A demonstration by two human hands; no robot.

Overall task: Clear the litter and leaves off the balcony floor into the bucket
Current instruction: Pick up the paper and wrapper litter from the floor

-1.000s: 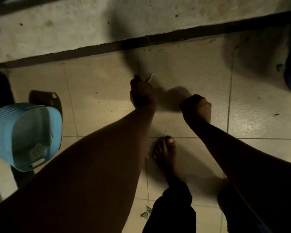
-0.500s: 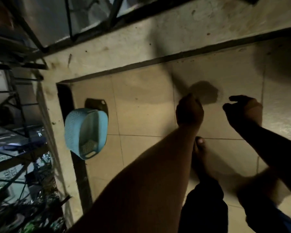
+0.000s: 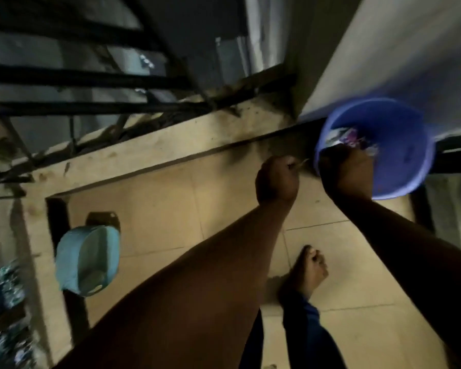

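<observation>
**Both hands at the blue bucket, a sliver of litter in the left**

Head view: the frame is dim and smeared with motion blur. In the upper right sits the blue bucket, round and open-topped, against the foot of a pale wall. Crumpled scraps of litter, whitish and purple, lie inside it near the rim.

The right hand, right of centre, has its fingers curled over the near rim of the bucket and grips it; the fingertips are hidden inside. Just to its left, close beside the rim but not touching it, the left hand is balled up tight. A thin pale sliver, possibly a leaf or stem, pokes out between its fingers toward the bucket; what it is exactly cannot be told.

Both forearms run in from the bottom of the frame. Below the hands, at lower centre, a bare foot stands on the tan floor tiles.

At middle left a light blue mesh basket lies tipped on its side near the raised concrete ledge that edges the floor. Dark metal railing bars fill the upper left beyond the ledge.
</observation>
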